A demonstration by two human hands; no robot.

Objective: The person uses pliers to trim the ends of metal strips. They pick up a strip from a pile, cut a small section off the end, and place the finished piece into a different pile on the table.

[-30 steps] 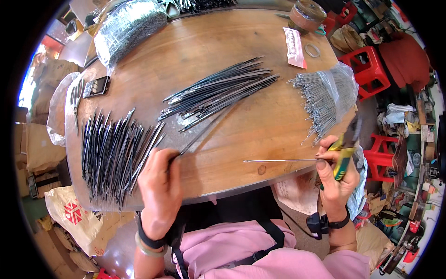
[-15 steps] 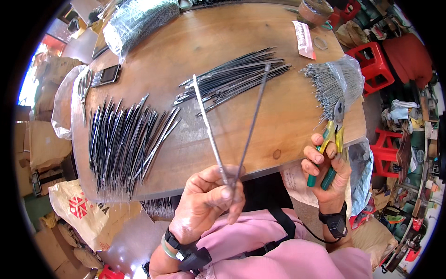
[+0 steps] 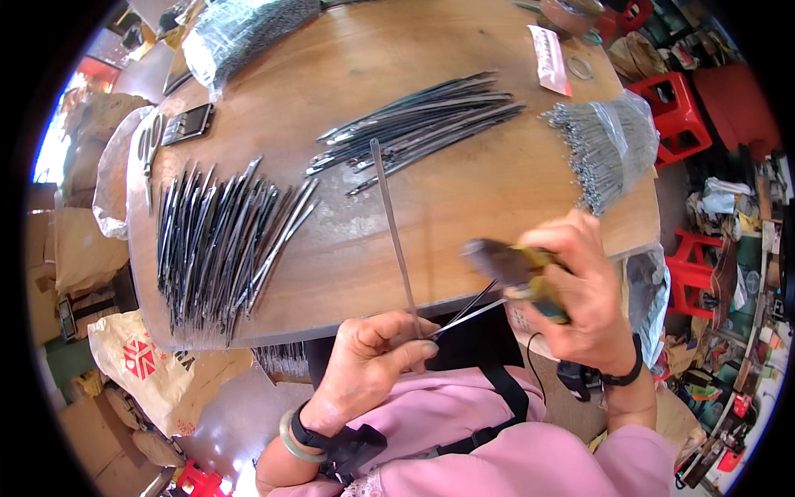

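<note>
Clear plastic bag (image 3: pixel 248 37), at the far left of the tabletop (image 3: pixel 489 203): packed with a dense dark-grey mass, single pieces not distinguishable. Clear plastic wrap (image 3: pixel 639 137), at the right: encloses part of a bundle of thin grey wires (image 3: pixel 582 157), whose ends fan out past its left side. Pink-and-white packet (image 3: pixel 548 60), near the far right: contents hidden; pale ring (image 3: pixel 580 68) just beside it. Tan paper sack (image 3: pixel 157 373) with red emblem, below the near left corner: contents not visible. Translucent plastic sheet (image 3: pixel 114 178), hanging at the left edge.

Loose stock: two heaps of dark narrow strips, one at the left (image 3: pixel 224 253), one at the centre (image 3: pixel 414 124); scissors (image 3: pixel 149 149) and dark phone (image 3: pixel 189 124) behind the left heap.

In hand: my left hand (image 3: pixel 373 360), grip closed, thumb and fingers pinching a grey strip (image 3: pixel 389 207) that rises over the tabletop's near edge; a silvery strip (image 3: pixel 474 315) slants from the same fingertips toward my other hand. My right hand (image 3: pixel 584 290), grip wrapped around yellow-handled pliers (image 3: pixel 505 261), blurred; whether their jaws stand apart or together, I cannot tell.
</note>
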